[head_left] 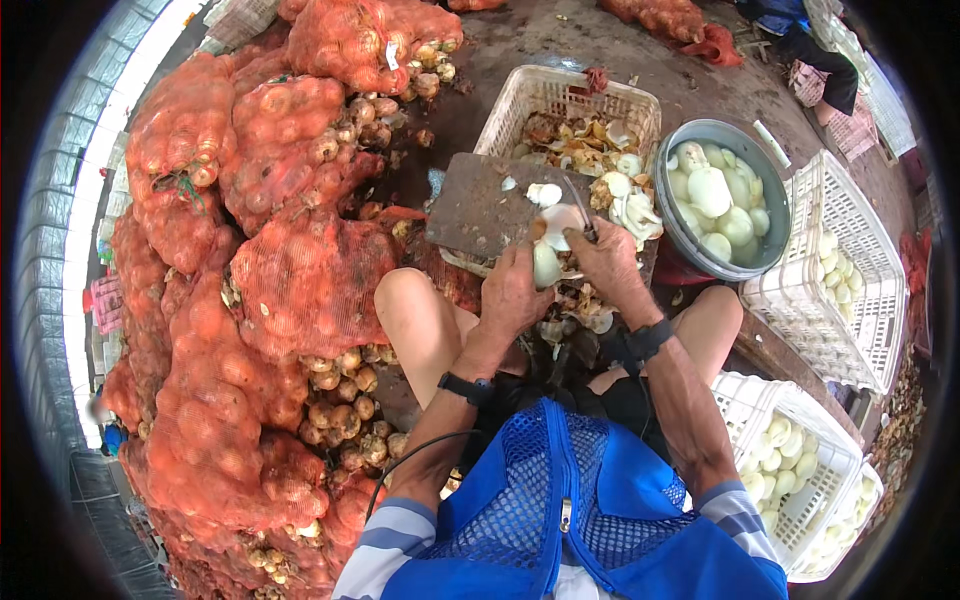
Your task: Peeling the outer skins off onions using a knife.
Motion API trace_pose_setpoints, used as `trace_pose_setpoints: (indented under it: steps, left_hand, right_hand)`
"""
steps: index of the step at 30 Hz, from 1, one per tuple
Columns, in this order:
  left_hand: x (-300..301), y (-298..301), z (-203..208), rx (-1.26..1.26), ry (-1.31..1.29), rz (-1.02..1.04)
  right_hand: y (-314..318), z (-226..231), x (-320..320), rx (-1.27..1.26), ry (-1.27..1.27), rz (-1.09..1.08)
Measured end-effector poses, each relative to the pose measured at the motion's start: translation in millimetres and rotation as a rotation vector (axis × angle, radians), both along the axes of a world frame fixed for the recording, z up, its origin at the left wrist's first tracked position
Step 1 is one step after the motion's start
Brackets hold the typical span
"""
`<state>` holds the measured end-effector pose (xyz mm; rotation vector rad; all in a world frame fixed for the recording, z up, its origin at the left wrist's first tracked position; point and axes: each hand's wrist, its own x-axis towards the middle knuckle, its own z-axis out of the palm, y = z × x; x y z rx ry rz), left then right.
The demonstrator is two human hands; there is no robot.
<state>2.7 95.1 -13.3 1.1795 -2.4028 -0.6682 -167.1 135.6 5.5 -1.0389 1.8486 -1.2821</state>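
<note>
Close in front of me, my left hand (514, 290) is closed around a pale, partly peeled onion (546, 265). My right hand (608, 263) grips a small knife (577, 200), its blade slanting up and to the left. The fingers of both hands meet near a whitish layer of onion skin (562, 222); whether the right fingers pinch it I cannot tell. Beneath and beyond the hands lies a dark board (475, 212) across a white plastic crate (508, 118). A white onion piece (544, 194) rests on the board. Peels (575, 140) fill much of the crate.
Right of the board stands a grey bucket (779, 228) of peeled onions in liquid. White crates with peeled onions, one farther off (868, 345) and one nearer (735, 392), line my right side. Red mesh sacks (315, 270) of onions are heaped on the left, with loose unpeeled onions (340, 415) beside them.
</note>
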Motion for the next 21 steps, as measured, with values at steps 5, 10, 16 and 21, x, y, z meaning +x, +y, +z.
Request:
trace_pose_setpoints:
  steps: [5, 10, 16, 21]
  left_hand:
    - [-2, -4, 1, -0.023, 0.012, -0.018]
    - [-6, -10, 6, 0.001, -0.053, 0.054]
    - [-16, -8, 5, 0.011, -0.095, 0.091]
    - [-18, -9, 8, 0.006, -0.148, 0.118]
  right_hand:
    - [16, -44, -17, -0.213, 0.598, -0.086]
    - [55, -22, 16, -0.071, 0.463, -0.006]
    - [65, -26, 21, 0.022, 0.568, 0.131]
    - [75, -33, 30, 0.009, 0.586, 0.134]
